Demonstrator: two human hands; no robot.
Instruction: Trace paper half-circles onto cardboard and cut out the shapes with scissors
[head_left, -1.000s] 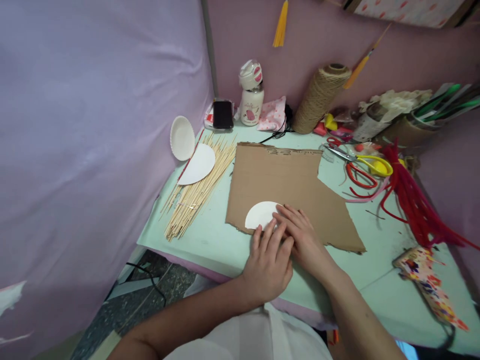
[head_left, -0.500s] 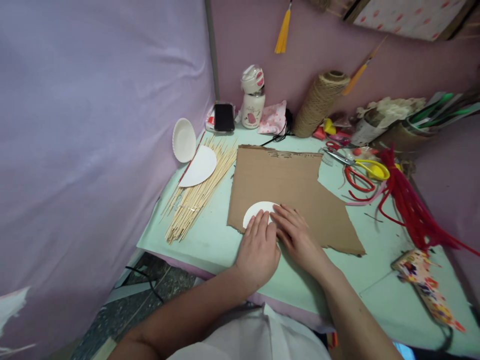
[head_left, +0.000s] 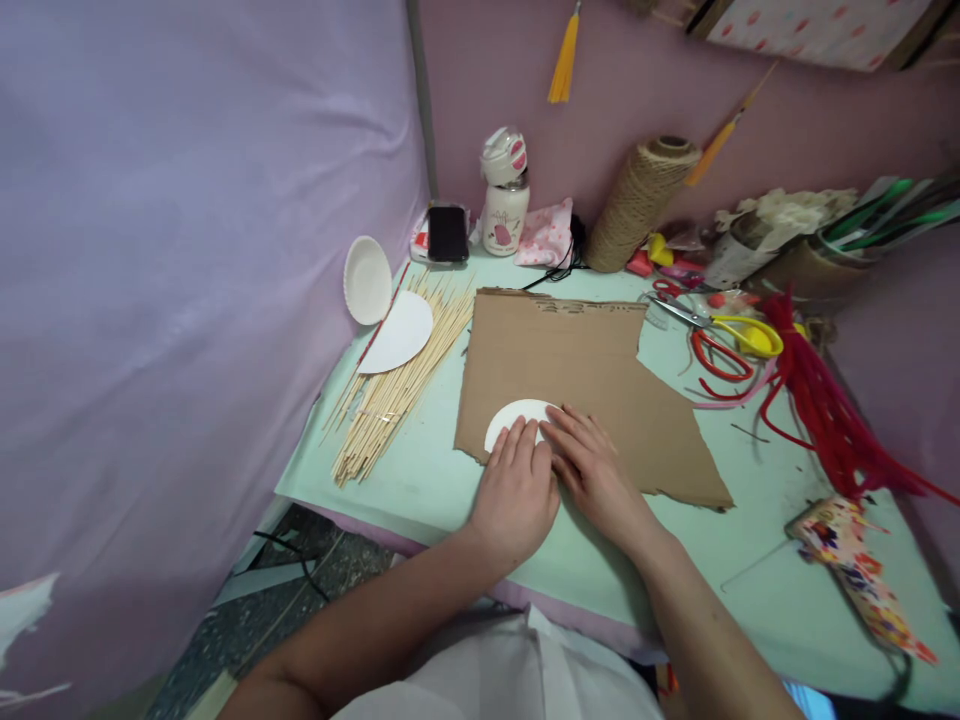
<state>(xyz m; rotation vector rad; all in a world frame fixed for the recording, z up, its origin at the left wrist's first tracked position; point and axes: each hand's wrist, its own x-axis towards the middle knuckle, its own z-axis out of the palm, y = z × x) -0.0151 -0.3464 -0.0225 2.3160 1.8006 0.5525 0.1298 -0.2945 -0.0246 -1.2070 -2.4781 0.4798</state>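
A white paper half-circle [head_left: 517, 411] lies near the front edge of a brown cardboard sheet [head_left: 555, 350]; its lower part is hidden by my hands. My left hand [head_left: 517, 490] presses flat on it with fingers stretched out. Beside it, my right hand [head_left: 592, 470] rests its outstretched fingers on the paper's right end and the cardboard. The tips of both hands nearly meet. Left of the cardboard, a second white half-circle [head_left: 401, 335] lies on a bundle of thin wooden sticks [head_left: 405, 410].
Scissors [head_left: 705, 320] and red strips [head_left: 817, 400] lie to the right, a colourfully patterned glue gun [head_left: 855, 570] nearer me. A twine spool [head_left: 641, 205], a white bottle [head_left: 506, 200] and a dark phone-like object [head_left: 448, 234] line the back. An oval white dish [head_left: 367, 280] leans against the left curtain.
Almost nothing differs. Both hands stay on the half-circle with nearly the same finger positions, and the view has shifted very slightly.
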